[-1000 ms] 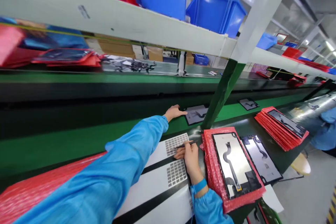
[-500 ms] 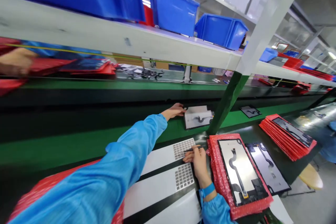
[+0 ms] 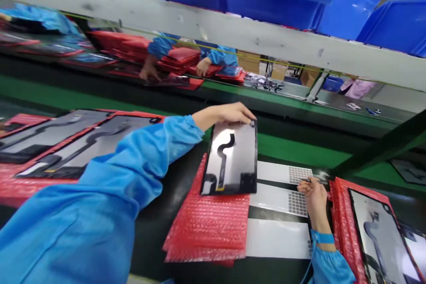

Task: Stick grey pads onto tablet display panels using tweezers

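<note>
My left hand (image 3: 229, 115) grips the top edge of a flat panel (image 3: 233, 159) with a black curved cable on its silvery back, and holds it tilted above a stack of red bubble-wrap sheets (image 3: 209, 222). My right hand (image 3: 314, 197) rests on white sheets (image 3: 276, 199) that carry grids of small grey stickers (image 3: 297, 203). It pinches thin black tweezers (image 3: 311, 180) whose tip lies at the upper sticker grid. Both arms wear blue sleeves.
A second panel on red bubble wrap (image 3: 376, 230) lies at the right. More panels on red wrap (image 3: 66, 142) lie at the left. A green conveyor belt (image 3: 299, 151) runs behind. Across it, another person's hands (image 3: 149, 71) handle red stacks. Blue bins (image 3: 349, 4) stand on the shelf above.
My left hand took the panel off the green belt and carried it toward me, over the red bubble-wrap stack. The view swung left. My right hand stayed on the sticker sheets.
</note>
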The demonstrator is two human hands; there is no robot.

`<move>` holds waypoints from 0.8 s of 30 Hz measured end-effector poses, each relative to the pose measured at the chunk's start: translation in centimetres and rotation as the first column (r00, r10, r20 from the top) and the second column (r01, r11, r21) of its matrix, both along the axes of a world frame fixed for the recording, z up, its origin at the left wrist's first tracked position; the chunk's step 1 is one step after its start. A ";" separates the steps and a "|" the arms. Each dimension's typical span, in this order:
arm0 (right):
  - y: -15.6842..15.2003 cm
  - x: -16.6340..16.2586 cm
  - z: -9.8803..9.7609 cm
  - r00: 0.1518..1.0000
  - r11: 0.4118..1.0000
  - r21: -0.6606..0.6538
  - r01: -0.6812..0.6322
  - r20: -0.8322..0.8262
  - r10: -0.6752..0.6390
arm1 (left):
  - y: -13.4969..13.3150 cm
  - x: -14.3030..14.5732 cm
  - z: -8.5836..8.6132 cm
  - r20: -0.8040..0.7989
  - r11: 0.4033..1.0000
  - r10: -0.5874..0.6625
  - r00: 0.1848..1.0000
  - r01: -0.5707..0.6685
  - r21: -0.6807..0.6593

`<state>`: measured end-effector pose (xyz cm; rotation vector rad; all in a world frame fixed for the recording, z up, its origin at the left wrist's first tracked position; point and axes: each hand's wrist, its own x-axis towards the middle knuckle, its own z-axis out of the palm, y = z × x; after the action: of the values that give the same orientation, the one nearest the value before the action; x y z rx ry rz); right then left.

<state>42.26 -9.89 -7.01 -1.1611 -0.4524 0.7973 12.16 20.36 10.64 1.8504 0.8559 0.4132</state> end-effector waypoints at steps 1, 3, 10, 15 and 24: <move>0.1 -0.6 0.1 1.000 1.000 -0.002 -0.022 0.007 0.022 | -1.5 -0.9 -1.1 -0.037 0.998 -0.061 0.997 0.060 -0.017; 0.4 -2.0 0.1 0.997 0.997 -0.014 -0.075 0.019 0.075 | -4.2 -1.9 -3.7 -0.089 0.985 -0.170 0.981 0.166 -0.053; 2.3 -8.8 0.9 0.925 0.932 -0.098 -0.350 0.125 0.360 | -7.8 -1.9 -9.6 -0.155 0.958 -0.285 0.946 0.287 -0.010; 4.6 -12.1 1.9 0.864 0.872 -0.145 -0.468 0.135 0.486 | -10.7 -2.9 -9.6 -0.128 0.959 -0.092 0.987 0.122 0.255; 4.7 -13.5 1.8 0.839 0.828 -0.206 -0.521 0.051 0.541 | -24.4 -6.0 -11.6 -0.221 0.726 -0.010 0.975 0.159 0.669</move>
<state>28.73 -5.21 -5.17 -1.2707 -0.8307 1.2882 6.17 -4.08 -1.00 2.6545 0.8039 0.5365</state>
